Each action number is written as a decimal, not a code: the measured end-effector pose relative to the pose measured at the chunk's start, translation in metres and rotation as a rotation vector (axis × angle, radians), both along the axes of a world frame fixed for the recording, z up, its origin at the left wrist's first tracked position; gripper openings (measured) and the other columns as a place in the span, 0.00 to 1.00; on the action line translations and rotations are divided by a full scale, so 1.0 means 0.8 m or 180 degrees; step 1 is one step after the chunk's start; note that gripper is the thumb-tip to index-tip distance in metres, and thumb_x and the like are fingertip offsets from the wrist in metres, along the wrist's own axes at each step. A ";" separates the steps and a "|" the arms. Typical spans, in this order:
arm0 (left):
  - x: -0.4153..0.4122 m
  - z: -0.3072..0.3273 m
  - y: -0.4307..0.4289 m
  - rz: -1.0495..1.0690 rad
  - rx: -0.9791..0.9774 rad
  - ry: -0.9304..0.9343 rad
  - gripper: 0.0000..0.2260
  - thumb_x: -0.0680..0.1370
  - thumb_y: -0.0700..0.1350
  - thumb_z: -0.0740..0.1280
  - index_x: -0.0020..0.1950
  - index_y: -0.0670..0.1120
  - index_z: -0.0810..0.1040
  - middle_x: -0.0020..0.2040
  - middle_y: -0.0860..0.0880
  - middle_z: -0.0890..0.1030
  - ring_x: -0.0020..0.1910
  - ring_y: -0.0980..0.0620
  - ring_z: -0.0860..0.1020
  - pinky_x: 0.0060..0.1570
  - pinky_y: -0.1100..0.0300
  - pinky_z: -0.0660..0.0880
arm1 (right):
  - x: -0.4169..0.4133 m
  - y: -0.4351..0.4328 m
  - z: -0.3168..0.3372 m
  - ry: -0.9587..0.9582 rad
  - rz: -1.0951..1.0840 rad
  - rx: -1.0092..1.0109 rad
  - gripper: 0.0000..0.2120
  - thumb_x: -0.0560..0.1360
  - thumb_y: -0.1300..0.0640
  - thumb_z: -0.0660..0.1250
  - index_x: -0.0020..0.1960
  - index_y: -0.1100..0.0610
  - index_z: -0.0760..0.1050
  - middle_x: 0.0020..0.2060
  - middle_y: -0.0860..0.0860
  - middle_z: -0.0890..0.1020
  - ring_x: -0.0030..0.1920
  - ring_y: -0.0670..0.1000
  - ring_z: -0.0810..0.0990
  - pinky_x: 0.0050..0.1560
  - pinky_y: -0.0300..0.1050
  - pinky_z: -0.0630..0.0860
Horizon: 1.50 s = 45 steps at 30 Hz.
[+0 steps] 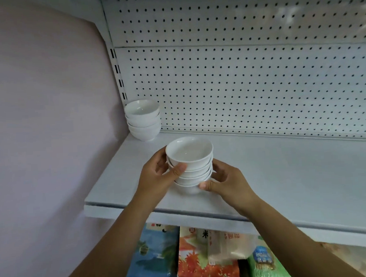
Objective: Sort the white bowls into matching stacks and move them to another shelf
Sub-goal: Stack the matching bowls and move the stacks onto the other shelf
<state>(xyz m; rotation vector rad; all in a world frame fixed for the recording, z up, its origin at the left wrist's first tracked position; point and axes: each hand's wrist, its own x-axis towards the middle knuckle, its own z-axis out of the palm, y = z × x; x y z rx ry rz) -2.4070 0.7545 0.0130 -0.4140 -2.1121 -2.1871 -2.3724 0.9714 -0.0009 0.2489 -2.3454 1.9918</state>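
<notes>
Near the front edge of the shelf (pixel 285 175), toward its left end, you have a stack of white bowls (pixel 190 165) gripped between both hands. Your left hand (pixel 156 177) wraps the upper bowls with its thumb laid across the front. Your right hand (pixel 229 182) pinches the lowest ones, its fingers (pixel 218 171) curled round the far side. I cannot tell whether the bottom bowl rests on the shelf or hangs just above it. A second stack (pixel 144 121) stands in the back left corner, against the pegboard (pixel 238 82).

The likeliest trouble, as I judge it, is a tilt. The top bowl sits above your grip, held only by its nesting, and glazed bowls probably slide easily, so a tipped stack could shed it. You are also close to the front edge, so letting go there could send bowls down onto the packets (pixel 205 260) below. If you push toward the back left corner, watch for knocking the second stack. Whether the two stacks match is unclear from here, so check before you join them.
</notes>
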 end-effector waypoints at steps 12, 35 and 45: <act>-0.045 -0.010 0.037 0.0445 -0.0367 0.0228 0.30 0.70 0.53 0.80 0.71 0.52 0.76 0.66 0.55 0.82 0.67 0.54 0.79 0.69 0.47 0.75 | -0.102 0.049 -0.017 0.0141 0.0532 0.0214 0.31 0.69 0.66 0.80 0.70 0.58 0.76 0.63 0.48 0.83 0.66 0.47 0.80 0.68 0.44 0.75; -0.100 -0.046 0.021 0.1064 -0.1093 0.0125 0.18 0.72 0.52 0.79 0.59 0.48 0.84 0.55 0.57 0.86 0.54 0.61 0.83 0.51 0.76 0.73 | -0.197 0.050 -0.020 0.0284 0.0551 0.1029 0.30 0.66 0.57 0.83 0.66 0.49 0.77 0.56 0.40 0.84 0.56 0.33 0.80 0.51 0.24 0.72; -0.160 -0.042 0.020 0.0764 -0.2408 0.0120 0.27 0.77 0.57 0.73 0.75 0.59 0.73 0.67 0.56 0.80 0.63 0.55 0.80 0.64 0.52 0.75 | -0.249 0.059 -0.010 0.0377 0.0075 0.1869 0.20 0.74 0.51 0.76 0.63 0.53 0.77 0.54 0.49 0.85 0.51 0.46 0.83 0.55 0.40 0.77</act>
